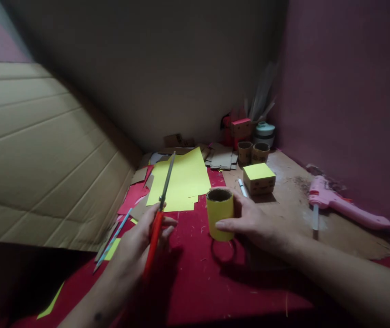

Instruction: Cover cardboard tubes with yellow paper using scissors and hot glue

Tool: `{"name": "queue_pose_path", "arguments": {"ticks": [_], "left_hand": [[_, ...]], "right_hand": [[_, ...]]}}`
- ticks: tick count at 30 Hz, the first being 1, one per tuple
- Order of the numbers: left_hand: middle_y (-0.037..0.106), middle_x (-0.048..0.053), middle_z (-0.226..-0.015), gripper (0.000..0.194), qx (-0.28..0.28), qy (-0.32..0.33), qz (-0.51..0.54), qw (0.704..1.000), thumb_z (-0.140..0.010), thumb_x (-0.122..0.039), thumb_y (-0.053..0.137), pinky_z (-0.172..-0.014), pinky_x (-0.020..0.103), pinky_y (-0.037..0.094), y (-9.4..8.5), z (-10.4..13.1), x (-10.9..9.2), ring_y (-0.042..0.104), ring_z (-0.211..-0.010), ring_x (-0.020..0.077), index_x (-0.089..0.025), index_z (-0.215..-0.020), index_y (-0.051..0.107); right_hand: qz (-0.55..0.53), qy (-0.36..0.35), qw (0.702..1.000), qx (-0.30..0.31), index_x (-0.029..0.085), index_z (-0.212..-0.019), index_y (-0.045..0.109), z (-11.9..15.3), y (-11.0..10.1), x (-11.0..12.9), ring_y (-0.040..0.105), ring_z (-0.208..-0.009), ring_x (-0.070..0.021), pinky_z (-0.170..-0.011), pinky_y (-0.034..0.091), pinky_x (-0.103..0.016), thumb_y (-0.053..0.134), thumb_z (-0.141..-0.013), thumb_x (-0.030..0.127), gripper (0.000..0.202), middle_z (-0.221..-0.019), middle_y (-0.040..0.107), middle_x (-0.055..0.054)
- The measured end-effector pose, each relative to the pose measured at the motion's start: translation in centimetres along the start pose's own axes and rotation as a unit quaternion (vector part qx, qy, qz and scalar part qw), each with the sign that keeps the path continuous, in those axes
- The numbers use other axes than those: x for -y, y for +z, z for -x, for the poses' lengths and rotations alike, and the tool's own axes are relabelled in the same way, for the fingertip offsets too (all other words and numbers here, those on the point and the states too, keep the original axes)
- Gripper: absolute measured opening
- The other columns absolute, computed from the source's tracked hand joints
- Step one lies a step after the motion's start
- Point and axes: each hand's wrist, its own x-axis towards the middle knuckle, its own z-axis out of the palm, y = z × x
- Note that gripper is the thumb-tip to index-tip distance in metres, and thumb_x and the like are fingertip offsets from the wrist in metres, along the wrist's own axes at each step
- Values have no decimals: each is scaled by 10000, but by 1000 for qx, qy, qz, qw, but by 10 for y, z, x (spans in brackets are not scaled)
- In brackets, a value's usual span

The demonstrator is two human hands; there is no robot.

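My left hand [150, 232] is closed around the red-handled scissors [155, 237], whose blades point up and away over a large yellow sheet [181, 177]. In my right hand [244, 214] is a short cardboard tube covered in yellow paper [220, 218], held upright with the thumb across its near side and its open top visible. The tube is close above the red cloth [195, 282], beside a dark ring-shaped mark. Behind my right hand stand a white pen [243, 187] and a cardboard block with a yellow top [259, 177].
A pink glue gun [345, 202] lies at the right. Two bare cardboard tubes [252, 152] and a teal-lidded jar [264, 132] stand at the back. Cardboard pieces [221, 157], red paper [136, 193] and a striped straw [113, 239] lie around the sheet. A large cardboard panel [41, 159] leans left.
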Motion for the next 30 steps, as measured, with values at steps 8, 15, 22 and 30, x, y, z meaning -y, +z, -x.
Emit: {"name": "queue_pose_path", "arguments": {"ticks": [8,15,22,30], "left_hand": [[503,-41,-539,289,123,-123,258,950,-736,-355,725,-370,173,319,24,-22,-33,413,-407,54,-127,-861,600],[661,71,-854,314,98,-91,296,946,-706,-294,752,-386,187,327,35,-29,-39,480,-459,54,-146,-928,585],[612,-2,-771,557,62,-115,302,944,-631,-260,810,-455,206,428,46,-26,-38,539,-509,89,-166,-1077,490],[555,-32,-653,446,37,-108,341,933,-701,-248,761,-430,176,388,54,-27,-25,484,-476,70,-152,-1053,505]], "right_hand": [[-203,15,979,13,207,-1201,514,-6,-4,-4,595,-1026,-257,-885,467,-382,740,-610,111,639,-1122,632,-90],[-248,60,967,-4,174,-1061,588,-12,-8,-4,621,-945,-253,-860,494,-394,690,-716,236,365,-1020,662,-100],[-287,106,951,-47,157,-1000,595,-14,-11,-10,608,-906,-235,-847,508,-371,704,-721,228,309,-983,649,-107],[-182,69,981,-2,159,-1056,608,-12,-14,-14,585,-820,-204,-721,508,-352,626,-831,346,294,-958,629,-85]]}}
